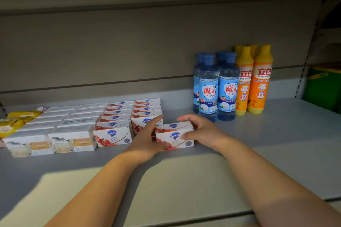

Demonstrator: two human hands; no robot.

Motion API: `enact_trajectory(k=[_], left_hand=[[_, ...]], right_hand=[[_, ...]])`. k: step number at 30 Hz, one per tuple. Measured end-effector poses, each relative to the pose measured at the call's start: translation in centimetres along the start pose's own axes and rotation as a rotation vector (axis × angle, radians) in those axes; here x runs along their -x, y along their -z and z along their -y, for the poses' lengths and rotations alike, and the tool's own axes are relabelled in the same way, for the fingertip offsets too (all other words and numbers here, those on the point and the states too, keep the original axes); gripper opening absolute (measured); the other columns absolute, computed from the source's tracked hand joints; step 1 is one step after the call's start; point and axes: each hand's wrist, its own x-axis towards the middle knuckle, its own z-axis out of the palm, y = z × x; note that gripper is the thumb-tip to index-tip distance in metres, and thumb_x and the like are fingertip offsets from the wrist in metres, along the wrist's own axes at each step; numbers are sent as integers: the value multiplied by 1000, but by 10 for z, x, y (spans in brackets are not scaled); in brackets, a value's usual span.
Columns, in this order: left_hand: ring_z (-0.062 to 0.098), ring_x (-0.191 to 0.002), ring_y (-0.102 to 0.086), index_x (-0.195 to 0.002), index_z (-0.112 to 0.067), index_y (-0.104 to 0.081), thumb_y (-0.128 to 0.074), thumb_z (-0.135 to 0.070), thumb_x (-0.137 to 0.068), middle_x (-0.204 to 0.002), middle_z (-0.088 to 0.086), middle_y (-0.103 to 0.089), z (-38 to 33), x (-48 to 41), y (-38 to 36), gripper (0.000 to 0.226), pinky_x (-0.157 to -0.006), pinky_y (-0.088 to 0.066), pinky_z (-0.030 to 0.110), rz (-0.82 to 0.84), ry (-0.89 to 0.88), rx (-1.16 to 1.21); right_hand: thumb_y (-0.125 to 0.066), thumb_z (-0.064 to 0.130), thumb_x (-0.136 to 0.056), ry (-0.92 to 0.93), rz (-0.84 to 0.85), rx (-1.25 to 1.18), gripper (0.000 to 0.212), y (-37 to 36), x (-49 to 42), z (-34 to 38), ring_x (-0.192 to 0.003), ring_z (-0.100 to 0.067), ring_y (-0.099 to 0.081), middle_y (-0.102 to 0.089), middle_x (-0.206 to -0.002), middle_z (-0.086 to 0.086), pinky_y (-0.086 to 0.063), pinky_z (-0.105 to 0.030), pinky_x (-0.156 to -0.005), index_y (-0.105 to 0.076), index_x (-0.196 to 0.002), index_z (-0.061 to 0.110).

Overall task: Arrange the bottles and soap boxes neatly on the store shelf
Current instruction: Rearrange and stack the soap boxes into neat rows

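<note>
Here, two bare forearms reach in over the smooth, matt grey shelf, which has a pale patch of light along its front edge. The left hand and the right hand clasp one soap box between them. It is a small rectangular carton of white card printed with a blue shield and red splashes, and it stands on the shelf. The left hand's fingers curl against its left end. The right hand's thumb lies across its front and the fingers reach over its top.

Just left of the box, two files of matching red-and-white cartons run back in rows, the right file partly hidden behind the left hand. Further left lie white cartons printed with a sheep, then crinkled yellow packets.

Beyond the right hand stand clear blue-capped bottles and glossy orange bottles with tapered yellow tops, all upright and close together. A flat grey back panel closes the shelf behind them.
</note>
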Motion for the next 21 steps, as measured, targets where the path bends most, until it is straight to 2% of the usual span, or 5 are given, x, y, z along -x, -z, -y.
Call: enact_trajectory(k=[3, 6, 8, 13, 21], left_hand=[[5, -122, -45, -149, -31, -18, -70, -29, -84, -144, -8, -45, 8, -2, -4, 83, -96, -32, 17, 26, 11, -79], [6, -120, -51, -146, -26, -23, -71, -38, -81, -135, -9, -51, 8, 0, -5, 82, -91, -32, 11, 4, 45, -143], [-7, -93, -55, -118, -32, -44, -76, -38, -75, -110, -15, -58, 6, 0, 0, 53, -73, -36, 1, -78, 32, -140], [14, -84, -57, -83, -21, -56, -62, -22, -80, -89, -1, -62, 6, 0, 8, 7, -72, -45, 26, -114, 61, -309], [2, -78, -57, -76, -23, -64, -61, -18, -81, -82, -11, -64, 9, -6, 4, 8, -63, -37, 4, -38, 1, -245]], right_hand=[[-76, 27, -74, 126, -102, 549, 56, -8, -1, -2, -112, -6, -45, -50, -126, 8, -35, -15, -92, -54, -126, 30], [-69, 35, -79, 379, -88, 945, 62, -18, -7, -2, -126, -15, -36, -46, -138, 5, -25, -22, -100, -47, -136, 27], [-66, 31, -83, 355, -65, 949, 59, -18, -13, -5, -129, -17, -37, -45, -141, 3, -24, -22, -102, -45, -138, 26], [-65, 24, -85, 301, -101, 981, 57, -8, -35, -9, -132, -19, -36, -44, -143, -2, -19, -23, -107, -44, -138, 20], [-56, 26, -92, 249, -48, 1121, 52, 24, -70, -9, -128, -22, -36, -45, -141, -6, -28, -27, -102, -40, -140, 17]])
